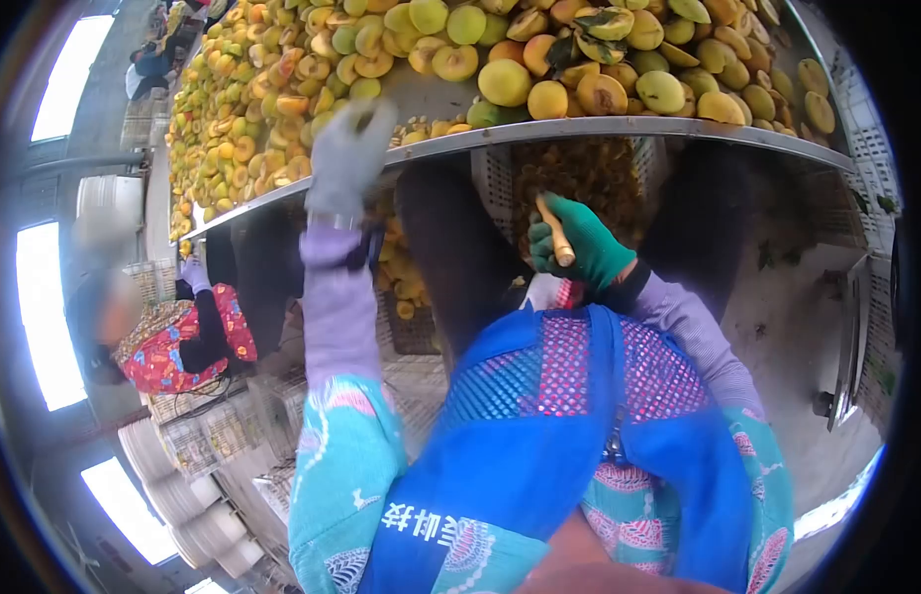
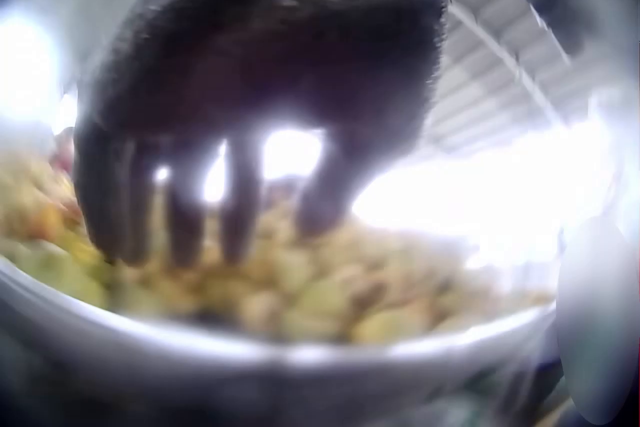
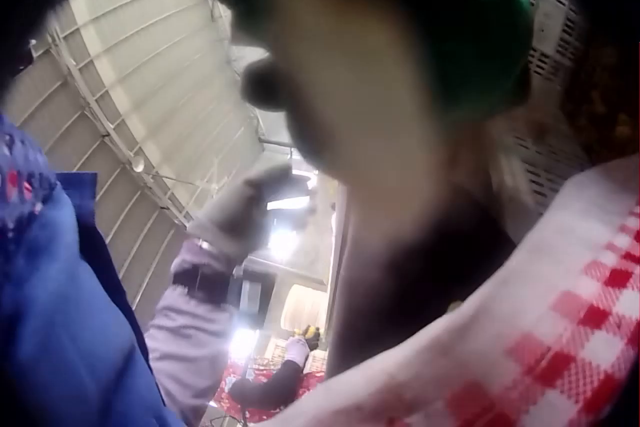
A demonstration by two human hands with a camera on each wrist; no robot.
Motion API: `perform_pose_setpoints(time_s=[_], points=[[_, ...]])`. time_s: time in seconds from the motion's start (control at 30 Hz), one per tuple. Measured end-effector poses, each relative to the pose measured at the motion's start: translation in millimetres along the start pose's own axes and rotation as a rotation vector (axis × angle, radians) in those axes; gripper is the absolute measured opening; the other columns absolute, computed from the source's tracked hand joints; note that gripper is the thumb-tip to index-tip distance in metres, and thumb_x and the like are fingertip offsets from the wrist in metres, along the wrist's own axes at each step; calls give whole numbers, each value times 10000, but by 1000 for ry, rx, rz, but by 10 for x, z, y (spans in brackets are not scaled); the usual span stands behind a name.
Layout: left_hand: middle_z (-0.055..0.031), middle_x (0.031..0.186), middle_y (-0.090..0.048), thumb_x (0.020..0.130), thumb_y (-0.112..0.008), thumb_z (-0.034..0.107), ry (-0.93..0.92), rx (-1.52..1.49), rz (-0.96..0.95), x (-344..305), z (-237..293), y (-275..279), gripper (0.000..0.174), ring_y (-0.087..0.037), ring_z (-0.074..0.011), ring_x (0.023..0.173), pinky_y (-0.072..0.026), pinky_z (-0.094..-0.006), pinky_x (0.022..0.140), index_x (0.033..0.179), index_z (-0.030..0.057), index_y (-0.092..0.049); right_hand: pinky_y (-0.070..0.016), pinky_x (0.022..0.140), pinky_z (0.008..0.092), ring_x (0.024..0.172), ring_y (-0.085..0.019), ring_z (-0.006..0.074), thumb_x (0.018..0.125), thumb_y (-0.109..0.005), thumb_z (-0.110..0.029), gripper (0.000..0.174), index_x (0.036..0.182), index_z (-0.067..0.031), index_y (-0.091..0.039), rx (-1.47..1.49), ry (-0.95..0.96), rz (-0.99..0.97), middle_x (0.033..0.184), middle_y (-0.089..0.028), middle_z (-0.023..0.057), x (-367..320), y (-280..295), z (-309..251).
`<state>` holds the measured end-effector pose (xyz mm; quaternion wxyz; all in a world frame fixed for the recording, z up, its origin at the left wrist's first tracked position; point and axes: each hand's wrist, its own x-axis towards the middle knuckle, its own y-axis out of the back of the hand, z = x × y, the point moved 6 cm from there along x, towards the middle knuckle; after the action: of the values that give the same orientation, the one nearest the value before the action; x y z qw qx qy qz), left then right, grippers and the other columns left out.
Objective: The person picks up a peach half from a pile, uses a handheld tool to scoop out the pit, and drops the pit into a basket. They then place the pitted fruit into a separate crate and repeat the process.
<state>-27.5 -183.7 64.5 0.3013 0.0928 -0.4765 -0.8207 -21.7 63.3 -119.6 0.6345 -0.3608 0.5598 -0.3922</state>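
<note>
My left hand, in a grey glove (image 1: 351,158), is over the metal rim (image 1: 431,147) of a table heaped with yellow-green fruit (image 1: 455,61), many pieces halved. In the left wrist view its dark, blurred fingers (image 2: 240,197) point down, slightly apart, in front of the fruit (image 2: 330,297); nothing shows between them. My right hand, in a green glove (image 1: 591,243), grips a wooden handle (image 1: 555,230) low in front of the blue apron. The pale handle (image 3: 350,77) is large and blurred in the right wrist view; the tool's working end cannot be made out.
Below the table rim, between the knees, a crate holds dark fruit pieces (image 1: 589,178); another holds yellow fruit (image 1: 403,272). A person in a red patterned garment (image 1: 193,342) sits at the left. Stacked white baskets (image 1: 148,450) stand at lower left.
</note>
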Motion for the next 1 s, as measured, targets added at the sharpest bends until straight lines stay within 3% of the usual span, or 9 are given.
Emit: perform_pose_setpoints(time_s=[0.13, 0.17, 0.3, 0.37, 0.47, 0.5, 0.63, 0.87, 1.0], points=[[-192, 1051, -655, 820, -578, 332, -460, 405, -63, 963, 385, -917, 388, -610, -368, 997, -493, -400, 858, 1111, 83, -644, -450, 505, 277, 582, -536, 119, 910, -554, -506, 417, 971, -93, -564, -403, 392, 259, 724, -555, 15, -363, -361, -228], [-215, 1122, -627, 777, -638, 368, -300, 573, -344, 1078, 366, -1134, 505, -591, -360, 1054, -478, -387, 908, 1184, 72, -601, -447, 507, 270, 574, -530, 113, 915, -550, -498, 415, 964, -86, -566, -467, 420, 268, 715, -552, 12, -443, -401, -260], [-201, 1241, -586, 734, -708, 374, -267, 601, -605, 878, 311, -1218, 668, -539, -330, 1180, -421, -374, 1001, 1276, 23, -536, -452, 513, 295, 547, -548, 156, 938, -537, -443, 400, 960, -45, -572, -811, 609, 376, 689, -571, 60, -654, -594, -436], [-217, 1208, -597, 724, -724, 400, -94, 479, -556, 740, 196, -1128, 717, -584, -319, 1115, -451, -359, 970, 1281, -2, -518, -457, 515, 337, 549, -575, 224, 946, -534, -401, 380, 963, -24, -570, -1057, 845, 385, 686, -592, 122, -583, -776, -562], [-129, 1025, -639, 805, -707, 240, 139, -518, -467, 504, -10, -960, 516, -655, -205, 887, -549, -306, 741, 1218, -22, -540, -463, 539, 455, 632, -613, 388, 948, -538, -332, 324, 961, -8, -546, -1491, 1274, 397, 708, -602, 241, -588, -1186, -588], [-166, 967, -620, 866, -626, 133, 146, -881, -419, 288, 159, -825, 367, -657, -221, 836, -560, -301, 654, 1162, -58, -524, -463, 539, 460, 629, -612, 389, 950, -535, -339, 329, 961, -11, -540, -1601, 1285, 416, 698, -604, 230, -570, -1264, -559], [-152, 1009, -642, 874, -621, 124, -48, -1101, -295, -233, 453, -782, 326, -663, -213, 856, -558, -286, 714, 1151, -26, -541, -457, 535, 489, 615, -603, 400, 955, -516, -372, 358, 969, -15, -515, -1907, 1274, 454, 667, -605, 201, -470, -1408, -486], [-106, 975, -679, 866, -661, 89, -561, -428, 122, -649, 987, -545, 321, -674, -176, 867, -546, -282, 765, 1149, -17, -551, -454, 521, 484, 597, -595, 402, 953, -518, -355, 350, 925, -6, -508, -1885, 1362, 439, 640, -586, 212, -701, -1419, -412], [-116, 929, -680, 915, -603, 138, -483, -690, 87, -638, 944, -604, 262, -674, -192, 833, -549, -292, 743, 1115, -27, -562, -454, 520, 482, 589, -590, 407, 952, -518, -344, 352, 915, 6, -503, -1930, 1319, 437, 632, -583, 209, -744, -1403, -399]])
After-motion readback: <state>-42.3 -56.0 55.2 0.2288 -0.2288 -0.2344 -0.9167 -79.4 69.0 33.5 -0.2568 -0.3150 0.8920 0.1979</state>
